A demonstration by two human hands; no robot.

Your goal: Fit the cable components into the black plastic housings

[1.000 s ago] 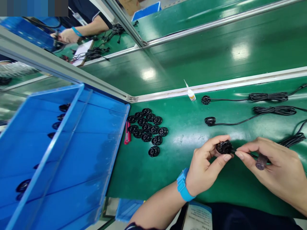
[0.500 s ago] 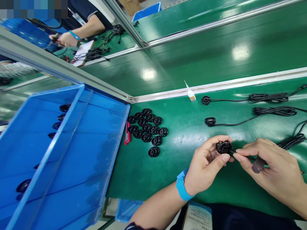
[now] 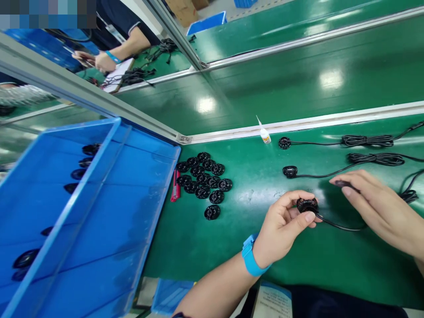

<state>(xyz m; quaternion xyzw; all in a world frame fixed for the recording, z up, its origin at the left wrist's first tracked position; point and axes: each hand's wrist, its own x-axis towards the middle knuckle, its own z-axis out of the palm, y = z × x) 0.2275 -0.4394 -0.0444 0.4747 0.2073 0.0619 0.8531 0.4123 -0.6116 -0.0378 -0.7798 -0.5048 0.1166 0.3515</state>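
Note:
My left hand [image 3: 285, 221] is closed round a small black round plastic housing [image 3: 307, 205], gripping its rim between thumb and fingers. A black cable [image 3: 342, 228] runs out of the housing and passes under my right hand [image 3: 380, 207]. Between the thumb and fingers of that right hand lies a dark slim tool [image 3: 347, 184], mostly covered, its kind unclear. Beyond my hands, one housing with a cable [image 3: 290, 172] and another like it [image 3: 284, 142] lie on the green tabletop [image 3: 251, 247]. Their cables lead to tied coils [image 3: 374, 158] at the right.
Several loose black housings [image 3: 202, 176] lie left of centre, beside a red utility knife [image 3: 175, 185]. A blue bin [image 3: 139, 212] with black parts stands at the left. A small white bottle [image 3: 265, 135] stands by the back rail. Across the frame, a co-worker's hand [image 3: 105, 62] is visible.
My right hand has moved up and away from the housing, letting go of the cable near it, with the dark tool turned in its fingers. My left hand has tilted the housing.

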